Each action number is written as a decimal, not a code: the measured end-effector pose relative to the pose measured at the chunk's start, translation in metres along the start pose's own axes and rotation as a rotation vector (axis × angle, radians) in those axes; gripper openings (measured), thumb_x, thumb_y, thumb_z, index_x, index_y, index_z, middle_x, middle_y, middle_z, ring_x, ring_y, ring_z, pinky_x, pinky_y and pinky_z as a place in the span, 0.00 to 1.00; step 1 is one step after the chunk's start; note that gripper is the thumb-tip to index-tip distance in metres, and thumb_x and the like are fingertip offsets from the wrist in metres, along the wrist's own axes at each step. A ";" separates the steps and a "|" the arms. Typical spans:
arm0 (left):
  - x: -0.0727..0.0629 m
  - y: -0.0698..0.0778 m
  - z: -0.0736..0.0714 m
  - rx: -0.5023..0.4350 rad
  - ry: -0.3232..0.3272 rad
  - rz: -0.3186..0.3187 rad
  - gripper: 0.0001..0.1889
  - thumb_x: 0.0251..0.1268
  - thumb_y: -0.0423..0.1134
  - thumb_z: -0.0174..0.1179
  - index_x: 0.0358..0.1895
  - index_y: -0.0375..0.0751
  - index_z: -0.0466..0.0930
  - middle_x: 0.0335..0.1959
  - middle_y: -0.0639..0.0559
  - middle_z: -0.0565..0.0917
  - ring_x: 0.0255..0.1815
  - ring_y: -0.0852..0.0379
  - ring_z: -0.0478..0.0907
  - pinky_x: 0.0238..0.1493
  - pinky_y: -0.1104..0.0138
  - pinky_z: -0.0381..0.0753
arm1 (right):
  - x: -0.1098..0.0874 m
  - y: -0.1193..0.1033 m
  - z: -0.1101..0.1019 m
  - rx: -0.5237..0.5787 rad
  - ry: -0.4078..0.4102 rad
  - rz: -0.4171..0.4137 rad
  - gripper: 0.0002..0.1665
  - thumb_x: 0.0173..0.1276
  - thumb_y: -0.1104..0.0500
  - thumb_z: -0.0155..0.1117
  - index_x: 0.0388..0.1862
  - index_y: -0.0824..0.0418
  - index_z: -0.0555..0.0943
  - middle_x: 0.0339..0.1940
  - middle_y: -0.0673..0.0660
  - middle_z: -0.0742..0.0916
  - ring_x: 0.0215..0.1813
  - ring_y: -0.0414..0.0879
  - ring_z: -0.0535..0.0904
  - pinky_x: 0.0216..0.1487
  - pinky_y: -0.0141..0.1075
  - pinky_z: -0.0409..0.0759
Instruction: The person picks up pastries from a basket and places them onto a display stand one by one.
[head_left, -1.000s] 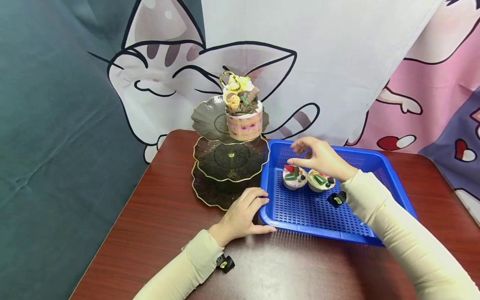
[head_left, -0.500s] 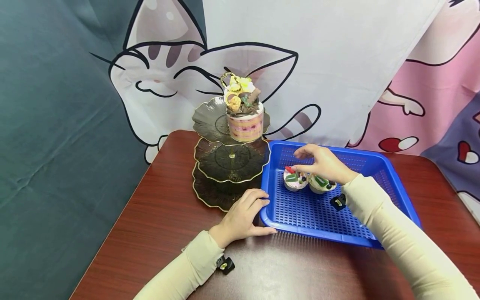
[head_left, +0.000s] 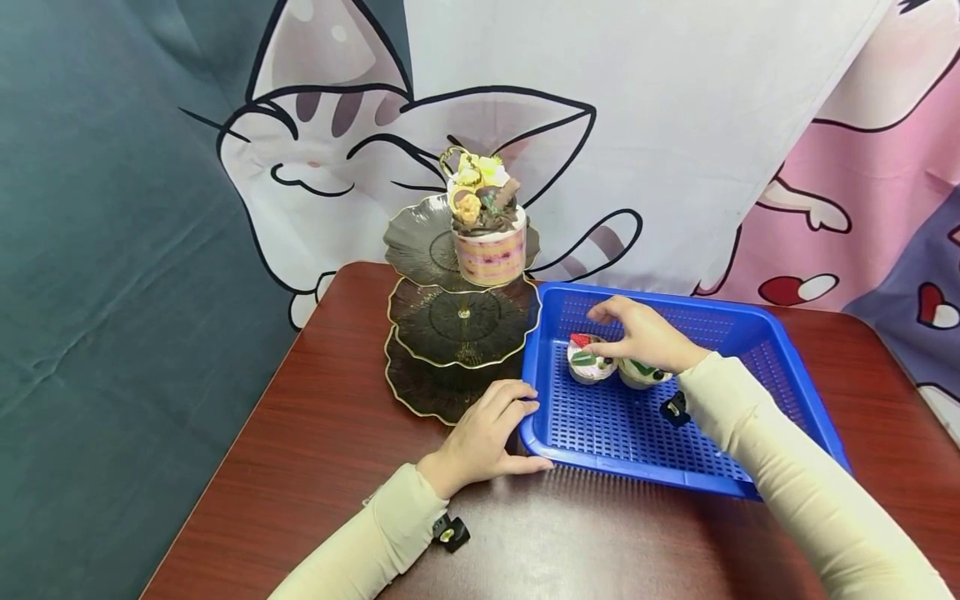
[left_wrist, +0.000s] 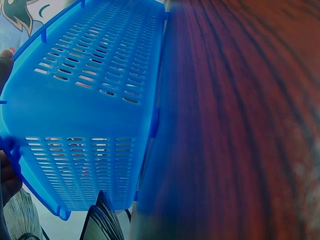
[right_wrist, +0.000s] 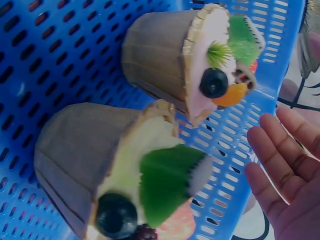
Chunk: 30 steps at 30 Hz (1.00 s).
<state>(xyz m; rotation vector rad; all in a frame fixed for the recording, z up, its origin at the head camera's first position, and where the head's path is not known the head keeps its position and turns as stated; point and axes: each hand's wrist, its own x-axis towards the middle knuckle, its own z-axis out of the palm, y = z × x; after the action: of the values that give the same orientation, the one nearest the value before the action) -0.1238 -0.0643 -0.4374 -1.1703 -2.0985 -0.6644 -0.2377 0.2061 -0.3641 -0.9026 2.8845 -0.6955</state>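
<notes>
Two toy cupcakes stand side by side in a blue plastic basket [head_left: 637, 475]. The left cupcake [head_left: 585, 368] has pink cream, a strawberry and a kiwi slice. The right one, with pale cream, a kiwi slice and a blueberry [right_wrist: 117, 216], is partly covered by my right hand [head_left: 647, 333] in the head view. That hand hovers over both, thumb and fingers spread apart, and the right wrist view shows its fingers apart from the cupcakes. My left hand [head_left: 483, 437] holds the basket's near left corner, fingers bent over the rim and thumb along the near side.
Left of the basket rises a dark three-tier stand [head_left: 463, 321] with gold wavy edges. A tall layered dessert cup [head_left: 491, 250] stands on its top plate. The brown wooden table [head_left: 315, 417] reaches back to a cat-printed cloth [head_left: 675, 125].
My right hand has lowered a little towards the cupcakes, its thumb now over the left one's top. The left hand stays on the basket corner.
</notes>
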 end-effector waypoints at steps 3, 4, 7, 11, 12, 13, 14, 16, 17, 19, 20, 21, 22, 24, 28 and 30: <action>0.000 0.000 0.000 0.001 -0.001 -0.003 0.36 0.36 0.62 0.75 0.42 0.36 0.78 0.49 0.44 0.78 0.56 0.51 0.73 0.62 0.64 0.74 | 0.001 0.001 0.003 -0.015 -0.003 -0.007 0.35 0.55 0.47 0.73 0.53 0.69 0.77 0.50 0.63 0.83 0.53 0.56 0.78 0.57 0.52 0.76; 0.000 -0.001 0.000 0.002 -0.001 -0.002 0.36 0.36 0.62 0.75 0.42 0.36 0.78 0.49 0.44 0.78 0.56 0.51 0.73 0.62 0.64 0.74 | 0.000 0.001 0.004 -0.019 -0.007 -0.005 0.35 0.55 0.46 0.74 0.53 0.69 0.77 0.50 0.64 0.83 0.53 0.56 0.79 0.57 0.53 0.76; 0.000 -0.001 0.000 0.004 -0.001 -0.001 0.36 0.36 0.62 0.75 0.42 0.36 0.78 0.49 0.45 0.78 0.56 0.50 0.73 0.62 0.64 0.74 | 0.000 0.003 0.007 -0.038 -0.023 0.004 0.37 0.53 0.45 0.74 0.53 0.69 0.78 0.50 0.64 0.83 0.53 0.57 0.79 0.58 0.54 0.75; 0.000 0.000 0.000 0.004 0.002 0.002 0.36 0.36 0.62 0.75 0.41 0.36 0.78 0.49 0.46 0.78 0.55 0.51 0.73 0.62 0.64 0.74 | -0.001 0.006 0.010 -0.078 -0.037 -0.004 0.37 0.52 0.43 0.74 0.51 0.68 0.79 0.48 0.62 0.83 0.52 0.56 0.79 0.57 0.54 0.75; 0.000 0.000 0.000 0.005 0.003 0.002 0.36 0.36 0.62 0.75 0.41 0.36 0.78 0.49 0.46 0.78 0.55 0.51 0.73 0.62 0.64 0.74 | -0.001 0.007 0.011 -0.087 -0.038 -0.011 0.36 0.52 0.43 0.74 0.51 0.68 0.79 0.48 0.62 0.83 0.52 0.56 0.79 0.57 0.54 0.75; 0.000 0.000 0.000 0.005 0.005 0.004 0.36 0.36 0.62 0.75 0.41 0.36 0.78 0.49 0.46 0.78 0.55 0.51 0.73 0.62 0.64 0.74 | -0.001 0.009 0.012 -0.094 -0.038 -0.018 0.36 0.52 0.43 0.74 0.50 0.68 0.79 0.47 0.62 0.83 0.52 0.56 0.79 0.57 0.54 0.75; 0.000 0.000 0.000 0.004 0.007 0.005 0.36 0.36 0.62 0.75 0.41 0.36 0.78 0.49 0.46 0.78 0.55 0.51 0.73 0.62 0.64 0.74 | -0.001 0.009 0.013 -0.099 -0.037 -0.027 0.36 0.52 0.43 0.74 0.50 0.68 0.79 0.47 0.62 0.83 0.52 0.56 0.79 0.56 0.54 0.76; 0.000 0.000 0.000 0.004 0.010 0.005 0.36 0.36 0.62 0.75 0.41 0.36 0.78 0.49 0.46 0.78 0.55 0.51 0.73 0.62 0.64 0.74 | 0.000 0.010 0.014 -0.104 -0.038 -0.031 0.35 0.52 0.43 0.74 0.49 0.68 0.80 0.47 0.62 0.84 0.52 0.56 0.79 0.56 0.54 0.75; 0.000 0.000 0.000 0.003 0.011 0.005 0.36 0.36 0.62 0.75 0.41 0.36 0.78 0.49 0.46 0.78 0.55 0.51 0.73 0.62 0.64 0.74 | 0.000 0.011 0.014 -0.105 -0.040 -0.031 0.36 0.51 0.42 0.74 0.49 0.68 0.80 0.47 0.62 0.84 0.52 0.56 0.79 0.56 0.55 0.75; 0.000 0.000 0.000 0.003 0.013 0.005 0.36 0.36 0.62 0.75 0.41 0.36 0.78 0.49 0.45 0.78 0.55 0.51 0.73 0.62 0.64 0.74 | -0.001 0.011 0.015 -0.106 -0.050 -0.025 0.36 0.51 0.41 0.74 0.49 0.67 0.80 0.47 0.62 0.84 0.51 0.55 0.79 0.55 0.54 0.76; 0.000 0.000 0.000 0.003 0.013 0.005 0.36 0.36 0.62 0.75 0.41 0.36 0.78 0.49 0.45 0.78 0.55 0.51 0.73 0.62 0.64 0.74 | -0.001 0.011 0.016 -0.106 -0.055 -0.020 0.37 0.51 0.41 0.74 0.49 0.67 0.80 0.46 0.62 0.84 0.50 0.55 0.80 0.54 0.53 0.77; 0.000 0.000 0.000 0.004 0.012 0.004 0.36 0.36 0.62 0.75 0.41 0.36 0.78 0.49 0.45 0.78 0.55 0.51 0.73 0.62 0.64 0.74 | -0.001 0.012 0.017 -0.106 -0.060 -0.014 0.37 0.50 0.41 0.74 0.50 0.66 0.80 0.46 0.61 0.84 0.50 0.54 0.80 0.53 0.52 0.77; 0.000 0.000 0.000 0.004 0.012 0.004 0.36 0.36 0.62 0.75 0.41 0.36 0.78 0.49 0.45 0.78 0.55 0.51 0.73 0.62 0.64 0.74 | -0.001 0.012 0.018 -0.107 -0.064 -0.009 0.37 0.50 0.40 0.74 0.49 0.66 0.80 0.46 0.60 0.84 0.48 0.53 0.80 0.51 0.51 0.78; 0.000 0.001 0.000 0.004 0.008 0.004 0.35 0.36 0.62 0.75 0.41 0.36 0.78 0.49 0.45 0.78 0.55 0.51 0.73 0.62 0.64 0.74 | -0.001 0.013 0.020 -0.108 -0.064 -0.006 0.37 0.49 0.40 0.75 0.49 0.65 0.80 0.45 0.59 0.84 0.45 0.50 0.80 0.47 0.46 0.79; 0.000 0.001 -0.001 0.005 0.004 0.001 0.36 0.36 0.62 0.75 0.41 0.36 0.78 0.49 0.45 0.78 0.55 0.51 0.73 0.62 0.65 0.74 | -0.001 0.015 0.022 -0.117 -0.057 -0.022 0.37 0.48 0.40 0.75 0.48 0.65 0.80 0.43 0.58 0.84 0.39 0.46 0.78 0.41 0.41 0.77; 0.000 0.001 -0.001 0.005 0.004 0.001 0.36 0.36 0.62 0.75 0.41 0.36 0.78 0.49 0.46 0.78 0.55 0.51 0.73 0.62 0.65 0.74 | -0.001 0.016 0.023 -0.124 -0.059 -0.025 0.37 0.48 0.40 0.75 0.48 0.65 0.80 0.43 0.58 0.84 0.38 0.45 0.76 0.40 0.40 0.76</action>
<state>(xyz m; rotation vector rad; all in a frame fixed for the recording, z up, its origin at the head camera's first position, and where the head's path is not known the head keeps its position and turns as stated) -0.1228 -0.0643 -0.4364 -1.1662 -2.0956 -0.6601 -0.2415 0.2085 -0.3919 -0.9569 2.8952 -0.4877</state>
